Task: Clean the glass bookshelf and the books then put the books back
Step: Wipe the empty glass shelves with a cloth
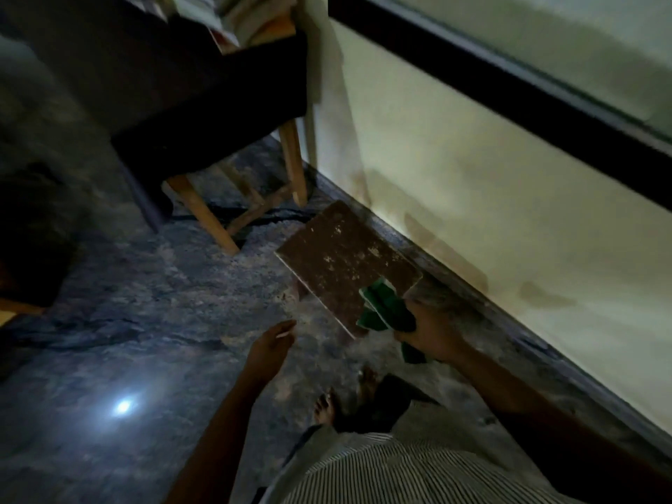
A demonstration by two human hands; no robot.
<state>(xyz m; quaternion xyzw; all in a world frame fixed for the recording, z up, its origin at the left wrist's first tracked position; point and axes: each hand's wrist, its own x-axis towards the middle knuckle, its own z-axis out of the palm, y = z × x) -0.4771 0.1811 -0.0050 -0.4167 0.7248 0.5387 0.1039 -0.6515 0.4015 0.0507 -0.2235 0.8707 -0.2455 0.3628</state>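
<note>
Book (pixel 345 263) hung over the floor (pixel 145 321) by the wall (pixel 472 176), near corner pinched with a green cloth (pixel 381 311) in the right hand (pixel 429 340), long axis running up-left; left hand (pixel 271 349) was open, just below-left of it.

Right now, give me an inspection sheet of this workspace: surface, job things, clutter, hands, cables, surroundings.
Surface: dark mottled stone floor, one bright glare spot.
Job's things: brown book, cover speckled pale, held in the air by a corner; green cloth bunched on that corner; stacked books on the table.
Clutter: dark shape at the left edge, too dim to identify.
Hands: right hand grips brown book and green cloth together; left hand open, holding nothing.
Cables: black cable on the floor under the table.
Surroundings: table draped in dark cloth, wooden legs; stained pale wall; dark frame above.
</note>
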